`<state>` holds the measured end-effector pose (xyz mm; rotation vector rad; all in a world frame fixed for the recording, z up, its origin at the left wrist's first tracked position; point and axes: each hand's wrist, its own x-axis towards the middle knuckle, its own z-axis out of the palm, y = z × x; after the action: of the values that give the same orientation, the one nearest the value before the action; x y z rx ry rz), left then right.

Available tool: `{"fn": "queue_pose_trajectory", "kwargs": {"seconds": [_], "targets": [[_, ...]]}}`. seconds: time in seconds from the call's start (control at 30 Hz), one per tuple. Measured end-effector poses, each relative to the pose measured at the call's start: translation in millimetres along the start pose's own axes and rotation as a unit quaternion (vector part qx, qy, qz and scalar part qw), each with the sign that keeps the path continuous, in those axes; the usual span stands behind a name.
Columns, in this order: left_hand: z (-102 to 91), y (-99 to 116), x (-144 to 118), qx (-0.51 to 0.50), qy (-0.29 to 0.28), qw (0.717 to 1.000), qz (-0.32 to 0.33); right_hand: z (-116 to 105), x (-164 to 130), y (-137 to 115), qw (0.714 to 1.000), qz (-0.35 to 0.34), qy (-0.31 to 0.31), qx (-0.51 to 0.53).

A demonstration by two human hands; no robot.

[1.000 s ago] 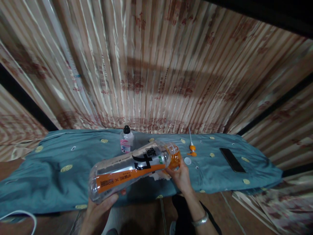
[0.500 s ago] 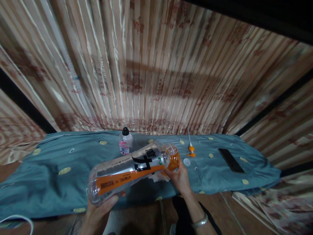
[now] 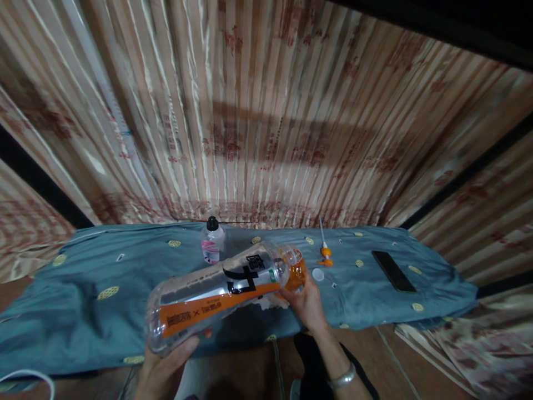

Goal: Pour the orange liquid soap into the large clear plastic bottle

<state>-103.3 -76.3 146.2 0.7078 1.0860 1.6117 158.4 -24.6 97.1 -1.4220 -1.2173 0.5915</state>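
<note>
Gripping a large clear plastic bottle (image 3: pixel 220 291) at both ends, the person tips it almost flat, neck away from the body, so the little orange liquid left has pooled at the neck end. The left hand (image 3: pixel 164 369) cups the bottle's base from below, fingers curled up around it, while the right hand (image 3: pixel 306 303) closes around the neck and whatever sits beneath it; the mouth and what receives the liquid are hidden behind the fingers. Against the frames of a second earlier, little has shifted: the base has dropped slightly toward the person and the tilt is much the same, which reads as a pour held steady and near its end, since most of the bottle is empty. The bottle hangs just above the near part of a teal cloth (image 3: pixel 83 278) spread on the floor. Just beyond the bottle stands a small bottle with a black cap (image 3: pixel 212 241); just right of its neck lie a white cap (image 3: pixel 318 274) and an orange-tipped tube (image 3: pixel 325 250), and farther right, well apart, a dark phone (image 3: pixel 393 270). Left of the bottle the cloth offers open room; the cloth's near edge runs directly under the hands, and a striped curtain (image 3: pixel 266 111) closes off the far side.
</note>
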Motion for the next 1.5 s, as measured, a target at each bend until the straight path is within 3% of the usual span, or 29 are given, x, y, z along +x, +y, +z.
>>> {"fn": "queue_pose_trajectory", "kwargs": {"seconds": [0.8, 1.4, 1.5], "targets": [[2.4, 4.7, 1.2, 0.027, -0.039, 0.999, 0.026, 0.2, 0.7, -3.4, 0.999, 0.013, 0.006, 0.034], [4.4, 4.7, 1.4, 0.004, -0.016, 1.0, 0.025, -1.9, 0.0, -3.7, 1.0, -0.005, 0.004, -0.005], [-1.5, 2.6, 6.6, 0.021, -0.035, 0.999, 0.03, -2.5, -0.1, -5.2, 1.0, -0.007, 0.001, -0.001]]}}
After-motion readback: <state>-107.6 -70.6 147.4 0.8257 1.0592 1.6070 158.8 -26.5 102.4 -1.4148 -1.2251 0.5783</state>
